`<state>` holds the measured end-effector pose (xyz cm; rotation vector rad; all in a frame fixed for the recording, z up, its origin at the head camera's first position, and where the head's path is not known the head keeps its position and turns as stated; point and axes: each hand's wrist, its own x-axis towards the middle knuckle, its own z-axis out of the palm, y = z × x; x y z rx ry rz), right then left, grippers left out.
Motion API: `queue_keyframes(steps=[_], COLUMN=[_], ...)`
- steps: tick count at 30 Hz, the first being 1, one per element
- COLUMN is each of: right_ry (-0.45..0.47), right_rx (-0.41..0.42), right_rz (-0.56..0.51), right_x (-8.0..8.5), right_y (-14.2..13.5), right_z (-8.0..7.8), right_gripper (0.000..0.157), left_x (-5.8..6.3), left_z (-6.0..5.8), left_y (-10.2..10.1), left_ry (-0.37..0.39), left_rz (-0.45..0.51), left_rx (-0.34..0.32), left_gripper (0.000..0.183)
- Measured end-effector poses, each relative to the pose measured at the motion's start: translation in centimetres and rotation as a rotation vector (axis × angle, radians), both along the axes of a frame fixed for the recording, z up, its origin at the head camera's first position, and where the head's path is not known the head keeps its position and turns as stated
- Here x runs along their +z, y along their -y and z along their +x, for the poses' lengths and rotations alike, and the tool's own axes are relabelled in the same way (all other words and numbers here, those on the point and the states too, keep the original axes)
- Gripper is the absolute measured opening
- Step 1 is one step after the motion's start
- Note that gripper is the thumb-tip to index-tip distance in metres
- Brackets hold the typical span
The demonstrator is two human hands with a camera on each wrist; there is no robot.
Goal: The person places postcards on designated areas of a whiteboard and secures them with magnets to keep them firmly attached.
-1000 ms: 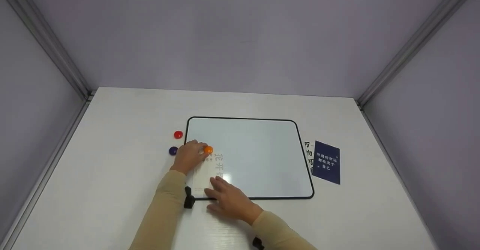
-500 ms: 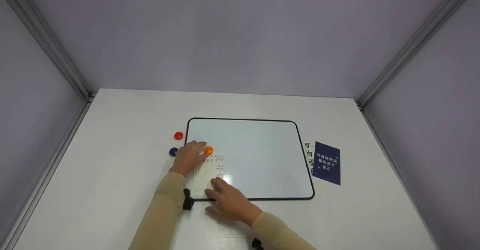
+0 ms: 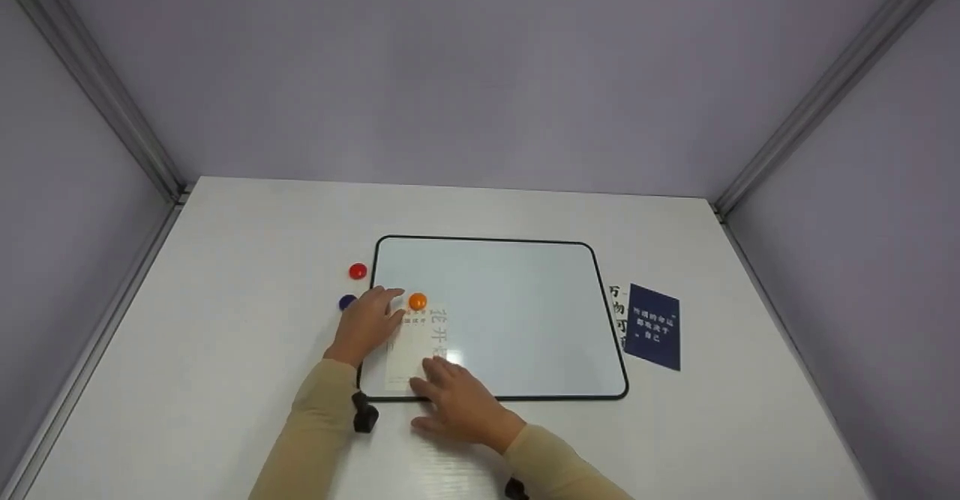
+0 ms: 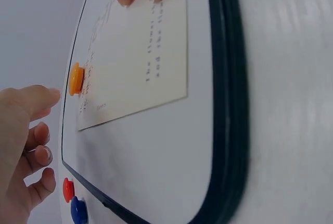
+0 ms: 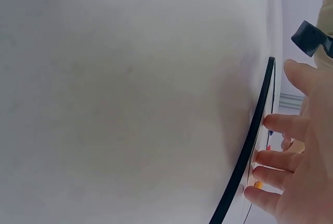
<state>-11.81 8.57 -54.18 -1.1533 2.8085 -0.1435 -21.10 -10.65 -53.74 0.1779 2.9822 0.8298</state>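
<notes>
An orange round magnet (image 3: 418,302) sits at the far edge of a cream card (image 3: 409,350) printed with text, which lies on the left part of a black-framed whiteboard (image 3: 517,312). My left hand (image 3: 366,325) is just left of the magnet, apart from it, fingers loosely bent and holding nothing. In the left wrist view, a gap shows between its thumb and the orange magnet (image 4: 76,79). My right hand (image 3: 465,404) reaches over the board's near edge, its spread fingertips resting on the near end of the card.
A red magnet (image 3: 358,271) and a dark blue magnet (image 3: 347,302), partly hidden by the left hand, lie on the white table (image 3: 225,297) left of the board. Right of it, a navy card (image 3: 654,327) overlaps a white card with black characters (image 3: 617,308).
My left hand has let go of the orange magnet and drawn back to the left. The magnet stays on the card, and my right hand has hardly moved.
</notes>
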Motion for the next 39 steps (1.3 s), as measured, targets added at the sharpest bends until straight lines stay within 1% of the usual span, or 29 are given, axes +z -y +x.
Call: queue_keyframes(steps=[7, 13, 19, 24, 27, 31, 34, 37, 39], right_ry=[0.016, 0.019, 0.035, 0.050, 0.069, 0.126, 0.167, 0.188, 0.191], right_rx=[-0.001, 0.012, 0.015, 0.004, -0.007, -0.028, -0.042, -0.054, -0.063], right_rz=[-0.024, -0.041, -0.053, -0.070, -0.078, -0.086, -0.096, -0.105, -0.111], right_x=[0.0, 0.3, 0.4, 0.5, 0.7, 0.9, 1.1, 1.2, 1.3], right_y=[-0.2, -0.3, -0.6, -0.8, -0.9, -1.1, -1.3, -1.5, -1.7], right_z=[0.2, 0.4, 0.4, 0.4, 0.5, 0.5, 0.5, 0.5, 0.5], right_gripper=[0.054, 0.050, 0.048, 0.048, 0.047, 0.049, 0.051, 0.051, 0.051], left_x=[-0.1, 0.1, 0.2, 0.0, 0.0, 0.0, 0.1, 0.1, 0.1], left_z=[1.1, 2.0, 2.9, 3.9, 4.4, 5.0, 5.4, 5.9, 6.2], left_y=[0.3, 0.5, 0.5, 0.5, 0.7, 0.8, 0.9, 1.1, 1.2], left_ry=[-0.021, -0.042, -0.061, -0.104, -0.138, -0.171, -0.168, -0.159, -0.173], left_rz=[-0.012, -0.020, -0.044, -0.061, -0.058, -0.060, -0.068, -0.073, -0.078], left_rx=[-0.005, -0.013, -0.032, -0.038, -0.042, -0.062, -0.072, -0.073, -0.077], left_gripper=[0.036, 0.034, 0.032, 0.031, 0.029, 0.027, 0.027, 0.028, 0.027])
